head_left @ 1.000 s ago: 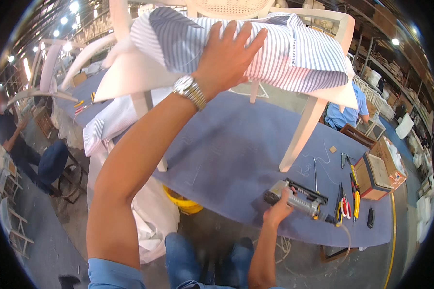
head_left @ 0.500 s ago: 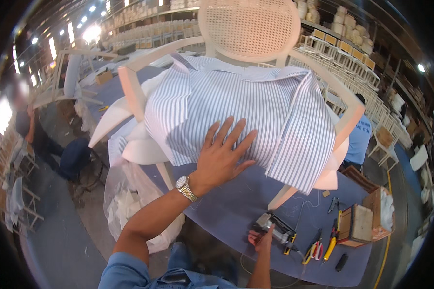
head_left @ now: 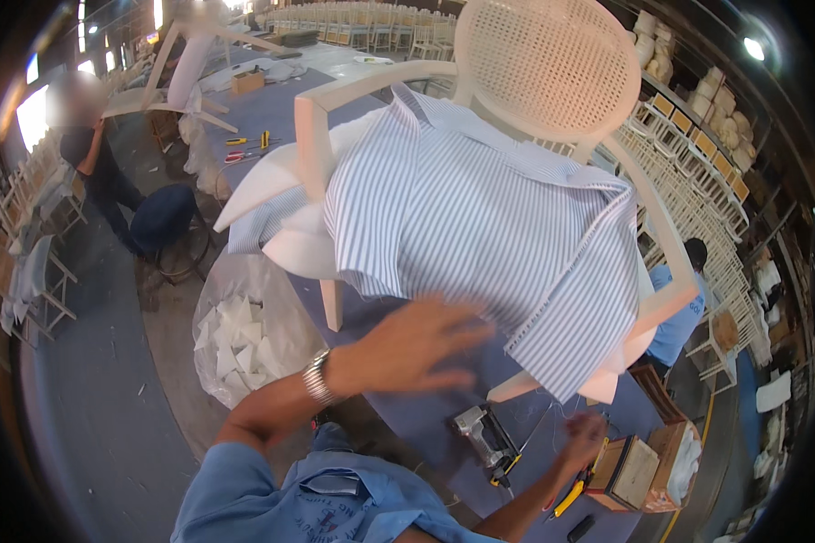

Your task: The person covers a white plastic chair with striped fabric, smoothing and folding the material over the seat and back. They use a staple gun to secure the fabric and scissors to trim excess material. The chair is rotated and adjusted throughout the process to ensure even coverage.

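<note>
A pale wooden armchair with an oval woven cane back (head_left: 552, 68) stands on the covered work table. Blue-and-white striped fabric (head_left: 480, 217) lies draped over its seat, with white padding (head_left: 303, 244) showing at the left. My left hand (head_left: 407, 348), a watch on its wrist, is just in front of the fabric's front edge, blurred, fingers stretched and apart, holding nothing. A staple gun (head_left: 486, 439) rests on the table, untouched. My right hand (head_left: 584, 441) is to the right of it, beside the yellow-handled tool (head_left: 568, 498); motion blur hides what its fingers do.
Wooden boxes (head_left: 627, 472) stand at the table's right end, near a small black object (head_left: 580, 528). A clear bag of white scraps (head_left: 244, 335) is on the floor at left. One co-worker (head_left: 100, 172) stands far left by another chair frame; another (head_left: 675, 308) is at right.
My right hand has let go of the staple gun and moved right. My left hand has come off the fabric toward me. The view has shifted.
</note>
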A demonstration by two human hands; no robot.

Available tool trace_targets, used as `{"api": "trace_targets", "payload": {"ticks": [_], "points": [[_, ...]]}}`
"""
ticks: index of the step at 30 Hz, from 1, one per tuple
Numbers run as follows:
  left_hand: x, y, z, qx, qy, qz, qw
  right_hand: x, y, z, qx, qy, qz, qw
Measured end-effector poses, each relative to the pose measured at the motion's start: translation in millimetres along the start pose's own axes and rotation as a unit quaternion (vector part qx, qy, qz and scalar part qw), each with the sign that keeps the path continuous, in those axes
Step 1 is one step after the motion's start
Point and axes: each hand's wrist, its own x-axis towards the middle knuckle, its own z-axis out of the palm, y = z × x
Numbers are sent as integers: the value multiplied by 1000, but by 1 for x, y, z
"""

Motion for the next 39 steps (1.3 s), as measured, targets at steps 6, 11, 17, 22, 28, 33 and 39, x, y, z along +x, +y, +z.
{"api": "trace_targets", "payload": {"ticks": [6, 11, 17, 22, 28, 33, 39], "points": [[-53, -30, -158, -90, 217, 43, 971, 68, -158, 7, 13, 202, -219, 954], [14, -159, -209, -98, 422, -244, 868, 133, -213, 90, -180, 173, -256, 934], [28, -185, -186, -507, 281, -258, 772, 140, -206, 124, -164, 212, -274, 924], [-18, -117, -184, -444, 405, -237, 763, 147, -192, 121, -156, 234, -356, 891], [-52, -58, -192, -427, 510, -185, 723, 190, -229, 197, -22, 136, -309, 941], [-7, -14, -133, -415, 477, -125, 764, 222, -244, 210, -144, -92, -371, 913], [84, 50, -33, -360, 347, -100, 860, 140, -220, 91, -2, -238, -333, 912]]}}
